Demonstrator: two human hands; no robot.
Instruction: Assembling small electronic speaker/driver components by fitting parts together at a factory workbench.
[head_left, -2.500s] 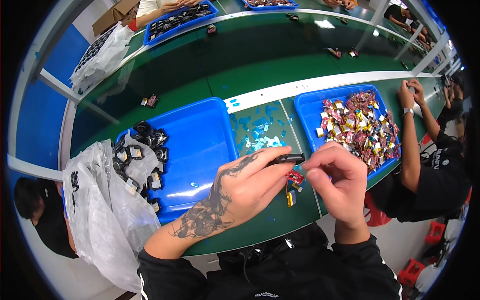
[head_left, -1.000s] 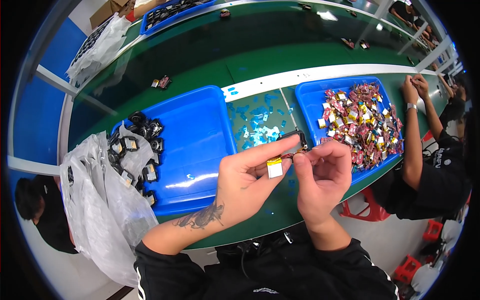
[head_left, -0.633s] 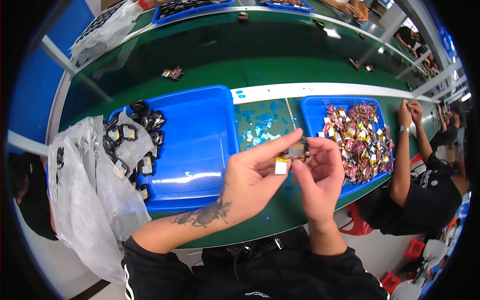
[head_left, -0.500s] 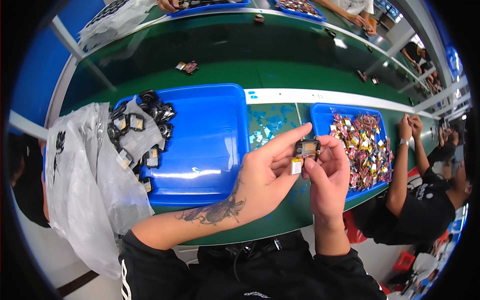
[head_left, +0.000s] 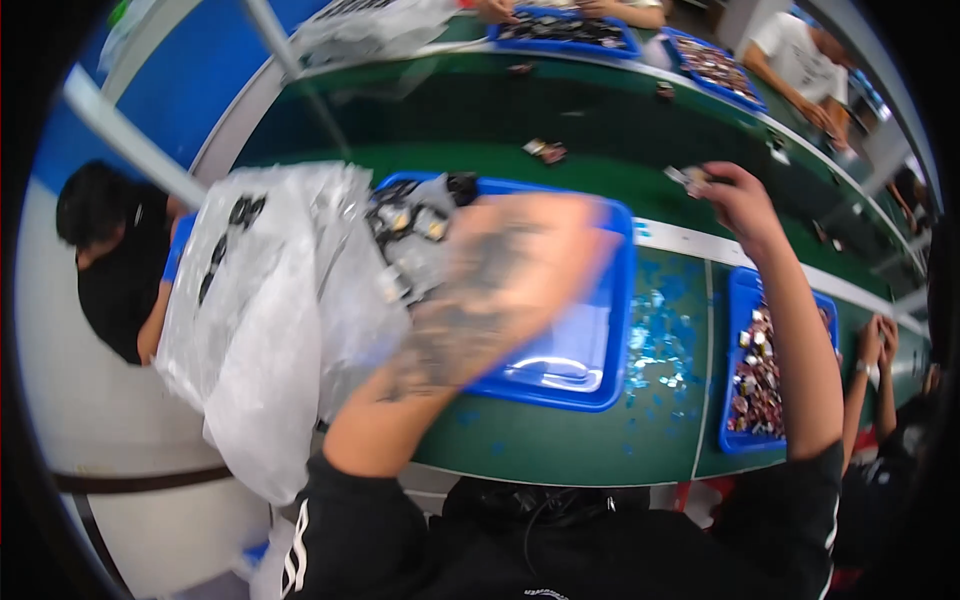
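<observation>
My right hand is raised over the green belt. Its fingers close on a small electronic assembly, silvery and pinkish, whose details are blurred. Above the large blue tray reaches my tattooed left forearm, and my left hand is smeared by motion, its fingers not readable. Black plastic housings with tan squares lie at that tray's left side, on crumpled clear plastic. A smaller blue tray, partly behind my right forearm, holds a heap of small circuit boards with battery pouches.
A big translucent plastic bag drapes over the left tray edge. Blue film scraps litter the green table between the trays. Another small assembly rests on the belt. Co-workers sit at the left, right and far side.
My hands have parted. The right went up and away over the belt with a small assembly; the left swung left over the large tray. The whole view has shifted to the left.
</observation>
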